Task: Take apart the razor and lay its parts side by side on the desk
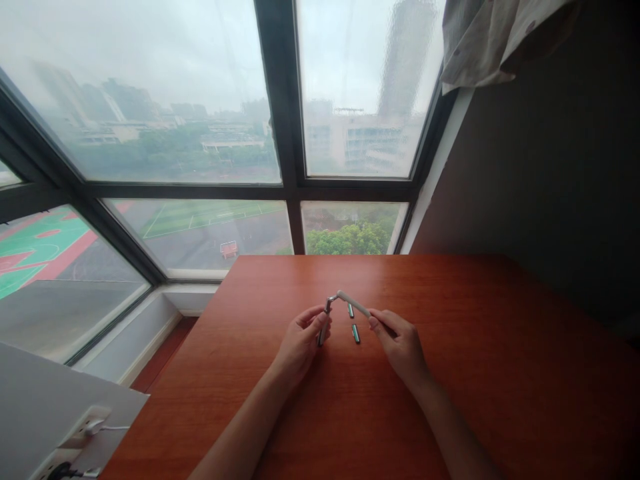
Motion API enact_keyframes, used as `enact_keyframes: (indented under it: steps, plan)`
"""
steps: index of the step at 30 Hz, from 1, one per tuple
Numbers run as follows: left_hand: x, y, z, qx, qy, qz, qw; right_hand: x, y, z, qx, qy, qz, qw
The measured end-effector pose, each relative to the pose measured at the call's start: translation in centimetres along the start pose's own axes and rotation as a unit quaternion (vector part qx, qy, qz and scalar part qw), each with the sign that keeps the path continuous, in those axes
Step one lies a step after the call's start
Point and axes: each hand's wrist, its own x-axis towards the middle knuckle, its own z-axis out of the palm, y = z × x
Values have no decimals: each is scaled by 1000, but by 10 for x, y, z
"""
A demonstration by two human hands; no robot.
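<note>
Both my hands are raised a little over a reddish wooden table [500, 373]. My left hand [300, 343] pinches a thin grey stick-like part [325, 323] that points down. My right hand [400, 343] pinches a slim white rod [354, 303] that slants up to the left. The tips of the two parts meet at the top between my hands. Two small dark cylinders with greenish bands, which look like batteries [355, 333], lie on the table between my hands, one behind the other.
A large window [280, 133] with dark frames stands behind the table. A dark wall [550, 167] runs along the right. A light curtain [490, 40] hangs at the top right. A white surface with a socket and cable [83, 430] sits at the lower left.
</note>
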Motion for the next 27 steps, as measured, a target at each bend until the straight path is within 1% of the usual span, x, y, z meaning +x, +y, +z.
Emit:
enact_keyframes:
  steps: [4,7,12,20,27]
  plan:
    - [0,0,-1,-4,-11,2,1000,-1,0,0,3,10,-4,1000]
    - [0,0,-1,-3,-18,5,1000,-1,1,-1,1,7,-7,1000]
    - [0,0,0,0,-12,7,1000,0,1,0,-1,3,-4,1000]
    - [-1,2,2,12,-3,-6,1000,-1,-2,1,34,-12,-7,999]
    - [-3,1,1,18,-29,-19,999,-1,-3,1,16,-8,-12,1000]
